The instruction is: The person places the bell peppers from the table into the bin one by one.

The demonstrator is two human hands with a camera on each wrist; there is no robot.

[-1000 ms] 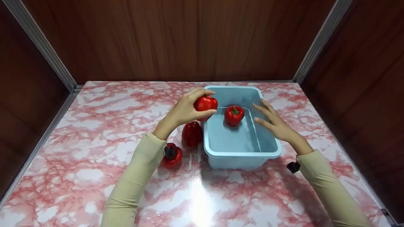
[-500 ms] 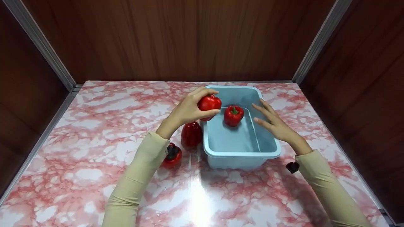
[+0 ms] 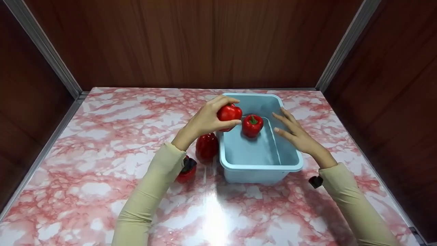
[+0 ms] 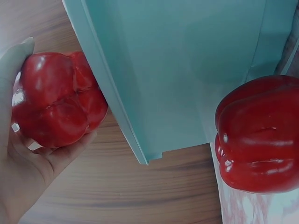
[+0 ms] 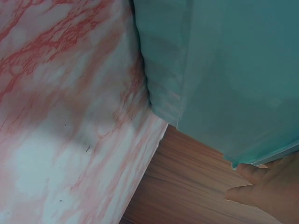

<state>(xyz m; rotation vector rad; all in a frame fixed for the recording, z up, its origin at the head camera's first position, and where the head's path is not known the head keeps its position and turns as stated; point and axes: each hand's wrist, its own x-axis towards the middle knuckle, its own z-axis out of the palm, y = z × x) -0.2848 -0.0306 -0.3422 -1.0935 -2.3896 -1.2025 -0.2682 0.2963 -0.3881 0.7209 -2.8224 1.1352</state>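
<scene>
Pink-veined marble point(image 3: 102, 143) is spreading between dark wood panels in the head view, where a person in beige sleeves is working over a pale blue tub point(image 3: 261, 166). The left hand point(image 3: 205, 120) is gripping a red pepper point(image 3: 229, 112), fingers curled over its top and thumb beneath, holding it just over the tub's left rim. One pepper point(image 3: 252, 124) is already lying stem-up inside the tub; two more are waiting on the marble, an upright one point(image 3: 206, 146) just beside the tub's left wall and another point(image 3: 186, 172) partly hidden under the left forearm. By that count, roughly a quarter of the loading looks done. The right hand point(image 3: 296, 134) is resting against the tub's right rim with its fingers straight and spread, holding nothing.

From the left wrist, the held pepper point(image 4: 56, 98) is sitting cupped in the palm, touching the tub's rim point(image 4: 112, 93), with the upright pepper point(image 4: 259, 133) looming beside the wall.

From the right wrist, only fingertips point(image 5: 261, 189) are showing below the tub's corner point(image 5: 210, 70), extended rather than clenched.
</scene>
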